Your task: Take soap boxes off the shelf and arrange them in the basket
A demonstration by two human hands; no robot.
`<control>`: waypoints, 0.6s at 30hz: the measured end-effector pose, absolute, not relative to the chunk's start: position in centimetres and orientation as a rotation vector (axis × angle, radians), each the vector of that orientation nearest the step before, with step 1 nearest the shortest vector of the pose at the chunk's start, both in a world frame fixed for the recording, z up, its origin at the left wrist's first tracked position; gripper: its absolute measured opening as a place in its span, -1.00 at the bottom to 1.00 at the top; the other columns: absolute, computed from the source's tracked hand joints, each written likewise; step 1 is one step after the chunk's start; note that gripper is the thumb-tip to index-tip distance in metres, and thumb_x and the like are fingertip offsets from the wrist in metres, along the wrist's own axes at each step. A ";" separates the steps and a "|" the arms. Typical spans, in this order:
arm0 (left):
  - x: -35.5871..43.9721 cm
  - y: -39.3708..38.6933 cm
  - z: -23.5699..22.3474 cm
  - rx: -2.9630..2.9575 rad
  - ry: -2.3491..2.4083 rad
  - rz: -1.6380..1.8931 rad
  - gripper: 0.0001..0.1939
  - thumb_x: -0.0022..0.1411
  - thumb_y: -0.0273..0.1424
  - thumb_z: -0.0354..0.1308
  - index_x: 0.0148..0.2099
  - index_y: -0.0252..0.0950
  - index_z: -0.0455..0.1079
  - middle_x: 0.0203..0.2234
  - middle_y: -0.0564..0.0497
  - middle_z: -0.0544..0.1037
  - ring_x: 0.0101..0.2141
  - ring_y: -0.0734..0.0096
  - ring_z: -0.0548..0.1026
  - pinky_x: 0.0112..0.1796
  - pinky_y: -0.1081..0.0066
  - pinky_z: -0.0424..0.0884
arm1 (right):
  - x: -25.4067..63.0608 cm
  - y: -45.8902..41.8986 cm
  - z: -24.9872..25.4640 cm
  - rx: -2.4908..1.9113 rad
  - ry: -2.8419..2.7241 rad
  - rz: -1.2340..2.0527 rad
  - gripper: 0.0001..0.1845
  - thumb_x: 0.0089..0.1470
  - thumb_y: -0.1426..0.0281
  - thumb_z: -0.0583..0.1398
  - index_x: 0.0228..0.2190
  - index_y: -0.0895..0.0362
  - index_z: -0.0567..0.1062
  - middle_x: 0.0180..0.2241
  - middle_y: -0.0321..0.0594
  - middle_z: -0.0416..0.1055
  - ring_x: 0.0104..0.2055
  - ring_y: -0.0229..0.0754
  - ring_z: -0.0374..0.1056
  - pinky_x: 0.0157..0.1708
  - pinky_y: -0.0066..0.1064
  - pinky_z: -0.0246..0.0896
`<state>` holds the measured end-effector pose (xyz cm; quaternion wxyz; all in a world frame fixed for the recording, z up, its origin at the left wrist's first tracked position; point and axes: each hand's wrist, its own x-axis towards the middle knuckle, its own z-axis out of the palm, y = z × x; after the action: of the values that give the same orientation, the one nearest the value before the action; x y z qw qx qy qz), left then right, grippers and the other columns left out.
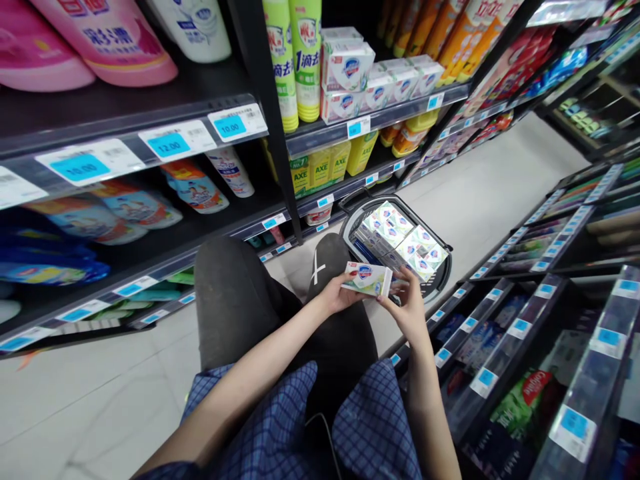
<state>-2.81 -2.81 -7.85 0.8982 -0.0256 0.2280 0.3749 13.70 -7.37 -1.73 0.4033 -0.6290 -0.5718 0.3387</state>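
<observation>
A small white and green soap box [367,278] is held over my knees, its printed face turned up. My left hand [340,293] grips its left end between thumb and fingers. At the box's right end is my right hand [406,297], thumb and fingers curled around that corner. Just beyond my hands a dark shopping basket [443,277] stands on the floor, with larger packs of soap [387,223] in it, printed in the same style. On the shelf ahead, similar soap boxes [349,67] are stacked and lined up.
Shelves [200,113] with pink detergent bottles [110,40] rise at the left. Green bottles [306,60] and yellow AXE bars [320,167] are near the soap. Low racks [520,327] with price tags run along the right. Pale tiled floor [500,173] extends between them.
</observation>
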 end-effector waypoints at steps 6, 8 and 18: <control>-2.9 -2.8 -8.0 -0.086 0.443 0.798 -0.73 0.13 -0.41 0.11 -0.13 -0.40 0.47 -0.28 -0.17 0.62 -0.29 0.19 0.59 -0.20 0.27 0.44 | 11.4 -8.3 -0.9 -1.510 -1.436 0.905 -0.38 0.01 0.21 0.32 0.06 0.08 0.28 -0.16 -0.14 0.42 -0.19 -0.13 0.41 -0.13 -0.17 0.38; -2.7 -2.8 -8.2 -0.090 0.438 0.792 -0.72 0.20 -0.33 0.11 -0.13 -0.41 0.47 -0.29 -0.17 0.62 -0.30 0.19 0.59 -0.21 0.27 0.45 | 10.6 -8.6 -0.3 -1.538 -1.509 0.757 -0.39 0.02 0.24 0.31 0.07 0.09 0.29 -0.14 -0.12 0.42 -0.19 -0.13 0.41 -0.14 -0.17 0.39; -2.9 -2.9 -7.6 -0.032 0.369 0.818 -0.57 0.22 -0.07 0.18 -0.11 -0.37 0.49 -0.28 -0.13 0.62 -0.27 0.21 0.58 -0.20 0.32 0.46 | 7.7 -9.5 0.2 -1.535 -1.749 0.253 -0.40 0.06 0.35 0.21 0.14 0.13 0.26 -0.16 -0.08 0.39 -0.17 -0.08 0.40 -0.21 -0.19 0.42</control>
<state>-2.92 -2.91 -7.58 0.9009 -0.0155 0.1782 0.3953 7.69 -9.45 0.23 0.3897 -0.6039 -0.6882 0.0996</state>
